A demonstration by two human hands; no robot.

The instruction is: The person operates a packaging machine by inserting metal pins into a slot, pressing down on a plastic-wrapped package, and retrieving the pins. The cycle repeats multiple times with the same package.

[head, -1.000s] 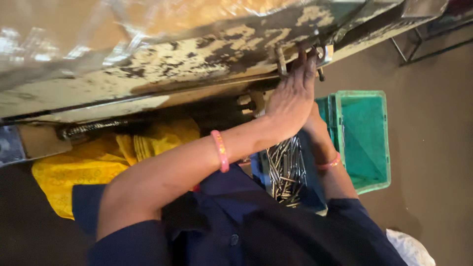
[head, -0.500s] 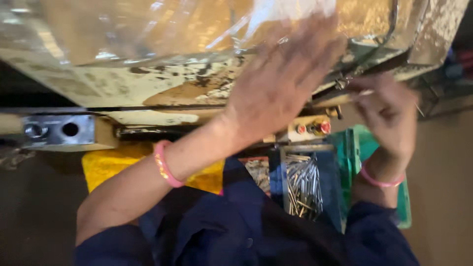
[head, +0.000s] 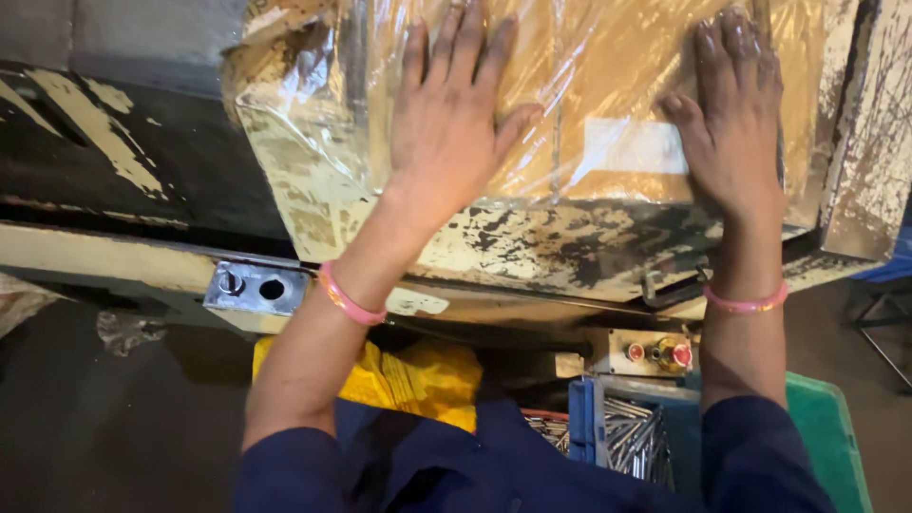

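Note:
My left hand (head: 451, 123) lies flat, fingers spread, on a clear plastic sheet (head: 570, 95) that covers a brown panel on a worn cream machine table (head: 532, 252). My right hand (head: 731, 114) presses flat on the same sheet further right, beside a pale rectangular patch (head: 632, 147). Both wrists wear pink bangles. Neither hand grips anything.
Under the table edge sits a small control box with red buttons (head: 655, 353). Below it a blue bin holds several metal rods (head: 627, 437), next to a green crate (head: 831, 437). A yellow cloth (head: 418, 375) lies at my lap. A metal bracket with a hole (head: 255, 287) is on the left.
Both hands rose from the table's underside and front edge to lie flat on the plastic-covered top. The view tilted up toward the machine.

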